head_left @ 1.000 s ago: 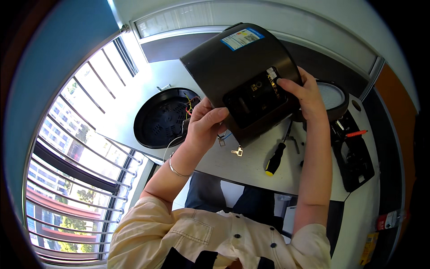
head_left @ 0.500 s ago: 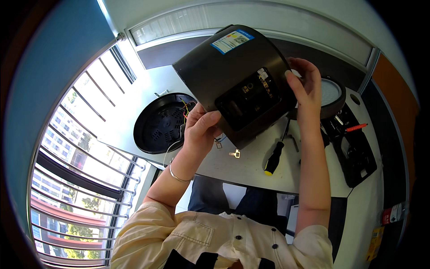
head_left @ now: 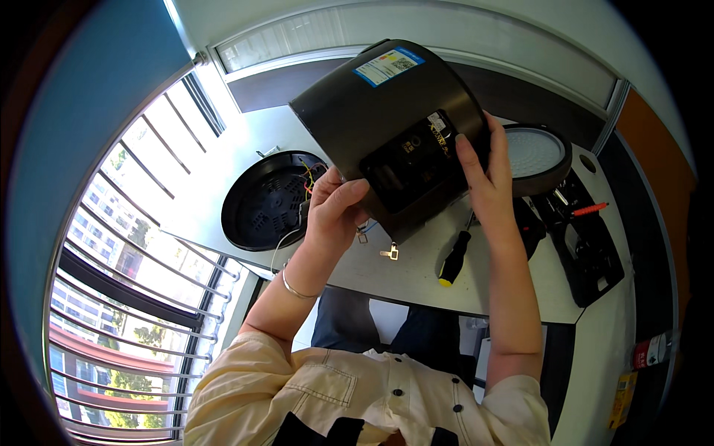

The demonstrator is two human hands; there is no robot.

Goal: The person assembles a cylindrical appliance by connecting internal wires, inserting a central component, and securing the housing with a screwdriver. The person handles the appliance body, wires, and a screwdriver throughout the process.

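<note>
Between my hands a black rounded appliance housing (head_left: 357,108), which looks like a rice cooker's outer shell, is held tilted above the table. A blue-and-white label and a glossy control panel (head_left: 383,177) show on its side. My left hand (head_left: 335,204) is closed on the lower left edge, thumb on the outside. Against the right end rests my right hand (head_left: 487,175), its thumb by the panel and its other fingers partly hidden behind the shell. Small brass-coloured contact pieces (head_left: 390,253) are visible just below the housing, with a bit of blue wire nearby.
A round black base (head_left: 253,204) with coloured wires lies on the left of the white table (head_left: 357,276). A black-and-yellow screwdriver (head_left: 454,260) is near the front. To the right are a round lid-like part (head_left: 554,177), a black tool case (head_left: 595,275) and a red tool (head_left: 590,209).
My right hand has shifted down and slightly left along the housing's end, its thumb now lower near the panel. The housing itself has barely moved.
</note>
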